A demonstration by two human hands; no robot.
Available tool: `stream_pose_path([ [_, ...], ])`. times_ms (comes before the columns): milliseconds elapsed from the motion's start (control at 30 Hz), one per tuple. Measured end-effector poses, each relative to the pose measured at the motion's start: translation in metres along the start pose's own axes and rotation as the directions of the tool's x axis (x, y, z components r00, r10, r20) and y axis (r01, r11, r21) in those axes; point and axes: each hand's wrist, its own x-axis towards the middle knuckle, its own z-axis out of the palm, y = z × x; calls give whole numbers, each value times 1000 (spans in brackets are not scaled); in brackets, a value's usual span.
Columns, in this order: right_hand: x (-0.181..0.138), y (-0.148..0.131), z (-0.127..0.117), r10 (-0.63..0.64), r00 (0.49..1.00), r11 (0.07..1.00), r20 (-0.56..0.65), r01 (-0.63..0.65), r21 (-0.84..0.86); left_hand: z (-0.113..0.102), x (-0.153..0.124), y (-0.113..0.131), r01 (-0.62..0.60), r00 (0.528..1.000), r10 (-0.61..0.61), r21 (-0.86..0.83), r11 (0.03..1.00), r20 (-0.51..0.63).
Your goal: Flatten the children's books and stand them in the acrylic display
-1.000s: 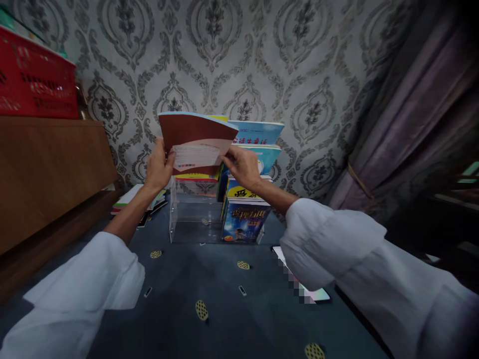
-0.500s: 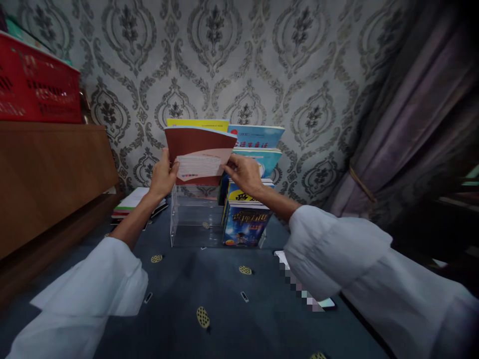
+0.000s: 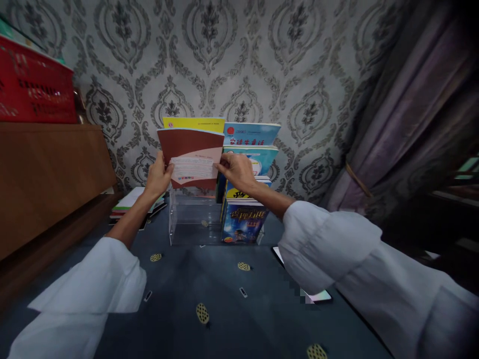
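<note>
The left hand (image 3: 158, 178) and right hand (image 3: 238, 172) pinch the brown booklet (image 3: 191, 148) by its sides, cover facing near, top edge running left-right, long axis unclear.

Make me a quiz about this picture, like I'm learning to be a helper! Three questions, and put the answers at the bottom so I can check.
1. Pick one: what do the left hand and right hand hold between them?
A) a phone
B) a brown book
C) a curtain

2. True or false: a yellow book stands behind the brown book.

3. Fill in the colour: the basket on the wooden cabinet is ____.

Key: 1. B; 2. true; 3. red
</note>
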Motion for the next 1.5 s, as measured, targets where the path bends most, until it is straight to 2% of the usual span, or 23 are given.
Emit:
stream_pose_path([
  [200,1,-1,3,6,1000,1000,6,-6,1,2,-2,-7,21,999,-23,40,999,45],
  [400,1,7,9,56,998,998,16,-56,15,8,-12,-1,89,985,-125,271,959,120],
  [500,0,9,11,47,999,998,1,-47,39,9,-17,0,91,980,-142,328,940,137],
  [933,-17,9,19,12,999,979,-52,-1,205,7,-20,6,135,972,-192,346,929,137],
  [1267,-22,15,27,50,997,967,-67,-32,252,11,-24,2,86,981,-134,311,947,138],
  [1500,-36,8,28,37,999,964,-16,-31,264,11,-27,-3,55,989,-90,267,962,120],
])
